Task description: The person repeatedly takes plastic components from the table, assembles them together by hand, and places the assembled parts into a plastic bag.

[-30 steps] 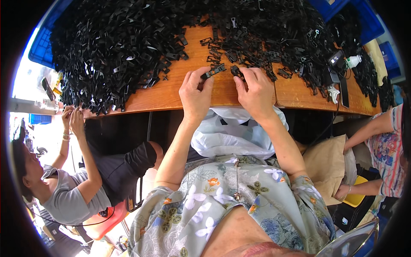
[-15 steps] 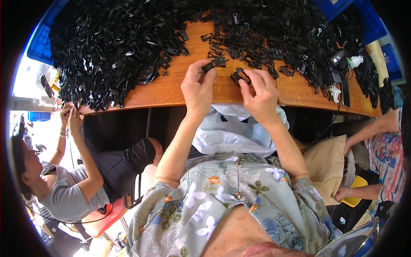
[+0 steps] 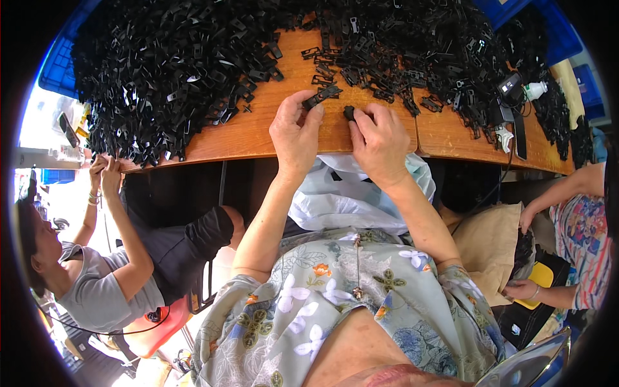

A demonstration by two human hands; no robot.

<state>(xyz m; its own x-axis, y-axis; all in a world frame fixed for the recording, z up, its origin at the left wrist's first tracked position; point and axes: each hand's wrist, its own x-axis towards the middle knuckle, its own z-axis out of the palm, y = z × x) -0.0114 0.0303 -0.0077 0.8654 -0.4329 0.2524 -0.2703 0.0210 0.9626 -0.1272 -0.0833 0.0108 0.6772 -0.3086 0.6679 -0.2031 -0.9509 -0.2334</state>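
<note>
Over the front edge of the wooden table (image 3: 251, 134), my left hand (image 3: 294, 135) pinches a long, narrow black plastic part (image 3: 322, 96) between thumb and fingers. It slants up to the right. A small gap away, my right hand (image 3: 383, 145) has thumb and fingertips closed on another black plastic part (image 3: 349, 113). Only its dark end shows past the fingers. The two parts do not touch. Beyond my hands, a heap of solid-looking black pieces (image 3: 161, 77) covers the left, and a heap of openwork black frames (image 3: 412, 48) covers the right.
A white plastic bag (image 3: 348, 206) hangs below the table edge at my lap. At left, a seated person (image 3: 106, 271) has hands at the table edge. At right, another person's hands are at a brown paper bag (image 3: 487, 258). A white-capped bottle (image 3: 534, 91) stands far right.
My right hand has turned and shifted slightly left, so its part now points end-on. The part in my left hand now slants more. At right, the other person's hand has moved at the bag.
</note>
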